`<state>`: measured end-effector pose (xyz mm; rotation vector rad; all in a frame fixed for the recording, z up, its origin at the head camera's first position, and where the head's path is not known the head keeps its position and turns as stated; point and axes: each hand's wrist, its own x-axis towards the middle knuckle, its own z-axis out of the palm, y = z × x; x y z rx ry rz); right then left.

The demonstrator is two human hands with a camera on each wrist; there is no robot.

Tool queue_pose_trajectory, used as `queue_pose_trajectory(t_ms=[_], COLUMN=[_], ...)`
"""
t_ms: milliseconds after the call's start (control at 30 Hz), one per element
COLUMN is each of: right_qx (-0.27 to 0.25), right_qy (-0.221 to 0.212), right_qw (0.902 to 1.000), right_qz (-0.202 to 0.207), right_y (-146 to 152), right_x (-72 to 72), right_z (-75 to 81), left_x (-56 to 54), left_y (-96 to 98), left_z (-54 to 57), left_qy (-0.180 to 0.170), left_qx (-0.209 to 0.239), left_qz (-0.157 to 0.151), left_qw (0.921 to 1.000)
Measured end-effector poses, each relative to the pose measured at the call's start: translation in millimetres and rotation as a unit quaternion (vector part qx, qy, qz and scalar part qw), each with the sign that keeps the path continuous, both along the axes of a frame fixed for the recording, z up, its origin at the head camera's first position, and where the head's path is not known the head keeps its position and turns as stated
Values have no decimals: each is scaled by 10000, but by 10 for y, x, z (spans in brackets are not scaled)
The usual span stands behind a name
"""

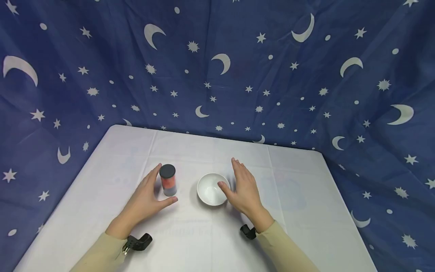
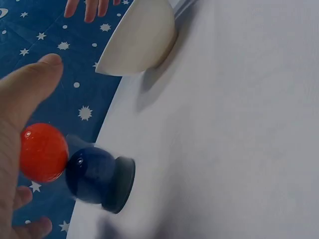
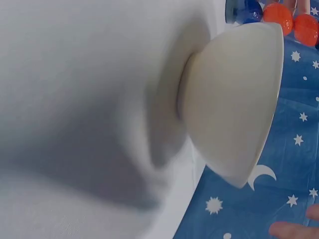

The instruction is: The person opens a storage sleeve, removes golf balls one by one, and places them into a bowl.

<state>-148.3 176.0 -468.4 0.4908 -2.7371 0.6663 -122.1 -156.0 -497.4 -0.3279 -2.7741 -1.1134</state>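
Observation:
A clear cylindrical jar with a dark lid stands upright on the table, left of a white bowl. In the left wrist view, a red ball and a blue ball show stacked in it, above a dark base. My left hand is beside the jar, thumb and fingers spread on either side of it; contact cannot be made out. On the bowl's right is my right hand, fingers extended, its thumb over the near right rim in the head view. Neither hand grips anything.
A white cloth covers the table. Behind and around it hangs a blue curtain with moons and stars. Black wrist cameras sit at the left wrist and right wrist.

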Motion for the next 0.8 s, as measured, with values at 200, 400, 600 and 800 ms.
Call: queue_pose_trajectory(t_ms=[200, 400, 600, 800], right_qx=[-501, -1194, -1349, -1261], right_qy=[-185, -427, -661, -551], right_qw=[9982, 9907, 9862, 9861], right_qz=[272, 486, 702, 927], right_y=[-108, -246, -392, -505], right_x=[-34, -50, -58, -71], right_z=[9, 16, -28, -32], left_x=[-30, -46, -69, -83], left_y=[91, 134, 143, 163], left_z=[-31, -65, -113, -78], left_qy=[-44, -41, -10, 139], left_qx=[945, 1119, 1124, 1036], left_qz=[-120, -190, -169, -215], left_qw=[9954, 9935, 9935, 9943])
